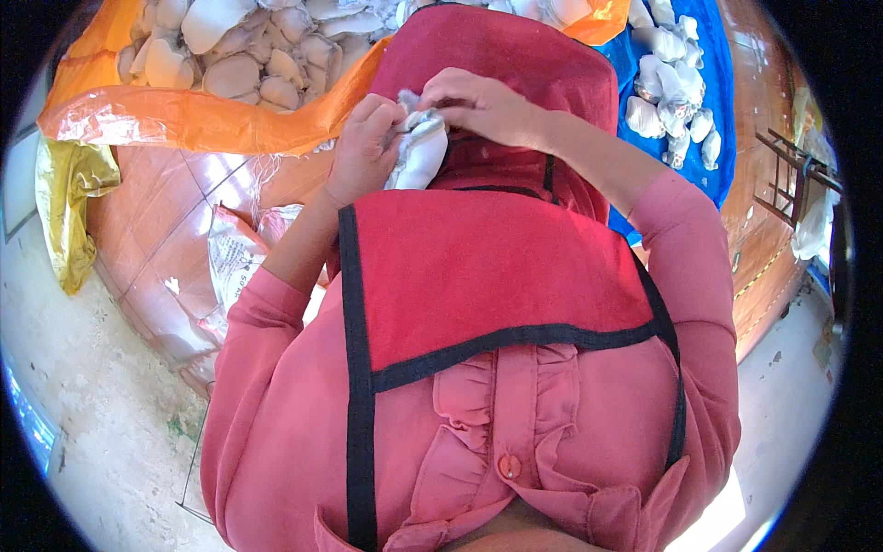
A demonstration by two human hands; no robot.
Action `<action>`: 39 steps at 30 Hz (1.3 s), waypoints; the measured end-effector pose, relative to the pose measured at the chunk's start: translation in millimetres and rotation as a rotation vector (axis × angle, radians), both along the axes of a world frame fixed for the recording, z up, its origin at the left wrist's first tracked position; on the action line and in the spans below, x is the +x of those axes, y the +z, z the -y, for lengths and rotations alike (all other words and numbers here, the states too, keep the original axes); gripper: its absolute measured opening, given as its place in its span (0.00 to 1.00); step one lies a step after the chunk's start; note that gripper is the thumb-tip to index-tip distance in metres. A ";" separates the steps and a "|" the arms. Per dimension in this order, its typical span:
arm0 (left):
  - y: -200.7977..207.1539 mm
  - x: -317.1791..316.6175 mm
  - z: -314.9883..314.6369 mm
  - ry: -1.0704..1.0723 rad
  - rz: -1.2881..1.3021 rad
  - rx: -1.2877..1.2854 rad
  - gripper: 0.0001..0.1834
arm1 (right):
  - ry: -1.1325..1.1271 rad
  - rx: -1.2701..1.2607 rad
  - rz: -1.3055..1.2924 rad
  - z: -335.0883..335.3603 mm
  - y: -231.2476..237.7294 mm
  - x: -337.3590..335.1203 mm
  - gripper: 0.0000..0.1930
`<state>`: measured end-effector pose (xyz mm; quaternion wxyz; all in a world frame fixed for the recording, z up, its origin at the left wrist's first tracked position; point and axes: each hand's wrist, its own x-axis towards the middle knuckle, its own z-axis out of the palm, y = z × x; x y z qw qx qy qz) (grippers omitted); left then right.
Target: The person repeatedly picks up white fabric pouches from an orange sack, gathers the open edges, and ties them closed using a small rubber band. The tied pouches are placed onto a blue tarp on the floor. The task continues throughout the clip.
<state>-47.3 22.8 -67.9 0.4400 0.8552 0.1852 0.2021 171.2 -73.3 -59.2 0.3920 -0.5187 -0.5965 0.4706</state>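
A red apron (497, 276), two bent hands, one little white piece (423, 158).
The apron is cloth with black edges. Beyond it, a shiny, crinkly orange sheet (202, 120) holds a big heap (235, 78) of round, pale things; a blue sheet (722, 69) has a smaller heap (676, 83). The left hand (366, 143) has its grip closed on the white piece, over the lap. The right hand (478, 103) bends its fingers at the top; I can't tell if they pinch. If the left grip loosens, the soft-looking, curved piece could drop.
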 end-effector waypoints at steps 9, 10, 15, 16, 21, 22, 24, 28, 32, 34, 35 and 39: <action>27.8 -0.7 -7.0 -0.231 0.291 0.166 0.17 | 0.012 -0.363 -0.423 0.5 12.5 0.3 0.22; 29.5 0.0 -8.5 -0.249 0.309 0.170 0.17 | 0.044 -0.369 -0.453 -1.1 11.4 1.5 0.24; 26.9 -3.8 -12.3 -0.253 0.311 -0.038 0.17 | 0.226 -0.418 -0.558 -9.9 28.8 10.0 0.35; 28.0 -5.5 -12.9 -0.262 0.299 -0.047 0.16 | 0.228 -0.418 -0.561 -9.2 30.7 8.6 0.34; 27.9 -9.8 -7.1 -0.229 0.261 -0.221 0.14 | 0.183 -0.392 -0.561 -0.2 30.1 3.4 0.28; 26.6 -11.4 -5.4 -0.216 0.231 -0.282 0.14 | 0.168 -0.416 -0.539 0.3 29.7 3.3 0.26; 23.7 -14.9 -2.8 -0.192 0.169 -0.405 0.12 | 0.134 -0.467 -0.498 0.6 28.1 1.9 0.23; 24.0 -13.0 -2.0 -0.176 0.172 -0.737 0.11 | -0.011 -0.439 -0.609 8.7 25.0 -12.7 0.17; 43.8 -7.8 -21.6 -0.183 0.030 -0.942 0.09 | -0.119 -0.433 -0.581 8.9 27.1 -20.1 0.14; 52.6 -2.9 -34.6 -0.181 -0.101 -0.994 0.09 | -0.176 -0.432 -0.572 8.8 26.0 -22.4 0.13; 56.9 -1.0 -40.1 -0.173 -0.171 -0.995 0.10 | -0.198 -0.432 -0.577 8.0 24.9 -24.2 0.13; 73.9 16.1 -44.9 -0.223 -0.325 -0.796 0.16 | -0.296 -0.449 -0.501 6.1 24.6 -26.3 0.12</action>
